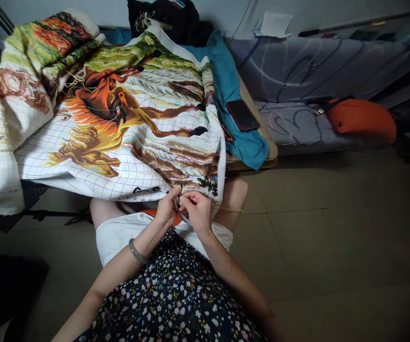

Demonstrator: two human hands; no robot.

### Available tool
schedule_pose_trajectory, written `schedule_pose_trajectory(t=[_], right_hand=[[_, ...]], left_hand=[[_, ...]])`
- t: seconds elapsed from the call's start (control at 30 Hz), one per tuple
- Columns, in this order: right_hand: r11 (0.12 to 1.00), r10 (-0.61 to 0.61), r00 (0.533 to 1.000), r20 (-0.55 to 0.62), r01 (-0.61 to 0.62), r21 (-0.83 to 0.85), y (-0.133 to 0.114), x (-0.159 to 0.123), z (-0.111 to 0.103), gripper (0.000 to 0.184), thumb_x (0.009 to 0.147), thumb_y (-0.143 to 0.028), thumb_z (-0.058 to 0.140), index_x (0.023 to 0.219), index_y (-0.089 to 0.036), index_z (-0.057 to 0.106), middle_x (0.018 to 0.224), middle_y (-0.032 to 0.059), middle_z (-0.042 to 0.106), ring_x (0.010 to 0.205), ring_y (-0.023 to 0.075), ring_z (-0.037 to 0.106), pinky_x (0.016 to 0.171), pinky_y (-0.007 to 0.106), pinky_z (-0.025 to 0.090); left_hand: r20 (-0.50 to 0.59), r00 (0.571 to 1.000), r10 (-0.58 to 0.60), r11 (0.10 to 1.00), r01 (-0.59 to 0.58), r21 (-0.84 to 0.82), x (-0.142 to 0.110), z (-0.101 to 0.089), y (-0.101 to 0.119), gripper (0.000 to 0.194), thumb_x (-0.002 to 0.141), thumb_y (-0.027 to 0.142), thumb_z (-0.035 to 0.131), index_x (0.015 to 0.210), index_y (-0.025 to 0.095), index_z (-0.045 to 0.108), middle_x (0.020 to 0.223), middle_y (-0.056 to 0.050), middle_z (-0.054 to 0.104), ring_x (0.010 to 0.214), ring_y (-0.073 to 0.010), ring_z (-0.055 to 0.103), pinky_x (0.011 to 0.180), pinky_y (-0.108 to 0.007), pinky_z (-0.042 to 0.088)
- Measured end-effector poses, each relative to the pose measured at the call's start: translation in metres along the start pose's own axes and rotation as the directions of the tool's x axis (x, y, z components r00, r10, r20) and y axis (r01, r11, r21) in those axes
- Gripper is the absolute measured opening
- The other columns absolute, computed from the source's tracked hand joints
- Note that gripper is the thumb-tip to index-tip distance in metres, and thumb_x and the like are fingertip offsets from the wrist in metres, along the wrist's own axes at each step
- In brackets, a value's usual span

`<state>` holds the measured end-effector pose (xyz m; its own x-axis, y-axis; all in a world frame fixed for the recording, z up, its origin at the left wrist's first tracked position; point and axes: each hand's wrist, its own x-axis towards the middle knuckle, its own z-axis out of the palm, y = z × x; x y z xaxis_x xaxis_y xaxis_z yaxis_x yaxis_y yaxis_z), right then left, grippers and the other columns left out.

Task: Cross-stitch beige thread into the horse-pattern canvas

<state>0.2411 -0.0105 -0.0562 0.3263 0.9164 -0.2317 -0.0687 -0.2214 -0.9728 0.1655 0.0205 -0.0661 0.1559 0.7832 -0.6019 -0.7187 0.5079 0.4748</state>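
Note:
A large cross-stitch cloth (80, 183) with a horse design spreads over the low bed and hangs down over my knees. Its near edge is gripped by my left hand (167, 207), thumb on top and fingers mostly underneath. Close beside it, my right hand (200, 211) has thumb and fingertips pinched together at the cloth's edge. Whatever is between those fingertips is too small to make out. A tan thread (230, 209) trails to the right of my right hand, across my thigh. Loose strands of thread (80, 81) lie on the stitched orange part.
A dark phone (242, 115) lies on a teal cloth (222, 61) at the right edge of the bed. Beyond stands a grey patterned sofa (290, 71) with an orange cushion (363, 119). Black fabric (169, 16) is heaped at the back. Tiled floor (319, 237) extends to the right.

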Motion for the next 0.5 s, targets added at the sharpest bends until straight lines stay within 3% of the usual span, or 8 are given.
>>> schedule_pose_trajectory(t=[0.2, 0.5], right_hand=[[0.999, -0.032, 0.999, -0.025, 0.031, -0.035, 0.0011, -0.0013, 0.0013, 0.017, 0.069, -0.029, 0.06, 0.074, -0.013, 0.059, 0.059, 0.0021, 0.062, 0.045, 0.0119, 0.057, 0.045, 0.022, 0.047], [0.98, -0.146, 0.988, -0.057, 0.137, -0.148, 0.0036, -0.0032, 0.0017, 0.016, 0.073, -0.031, 0.057, 0.074, -0.014, 0.058, 0.059, 0.0007, 0.059, 0.049, 0.012, 0.056, 0.051, 0.023, 0.047]], left_hand=[[-0.023, 0.999, 0.029, 0.999, -0.03, -0.033, 0.0011, -0.0003, -0.0007, 0.025, 0.057, 0.028, 0.076, 0.062, 0.016, 0.055, 0.049, 0.005, 0.047, 0.043, -0.0052, 0.043, 0.046, -0.02, 0.033], [-0.029, 1.0, 0.001, 1.0, -0.002, -0.007, 0.0035, -0.0002, 0.0006, 0.023, 0.053, 0.023, 0.077, 0.063, 0.013, 0.059, 0.056, 0.003, 0.056, 0.049, -0.007, 0.049, 0.048, -0.021, 0.036]])
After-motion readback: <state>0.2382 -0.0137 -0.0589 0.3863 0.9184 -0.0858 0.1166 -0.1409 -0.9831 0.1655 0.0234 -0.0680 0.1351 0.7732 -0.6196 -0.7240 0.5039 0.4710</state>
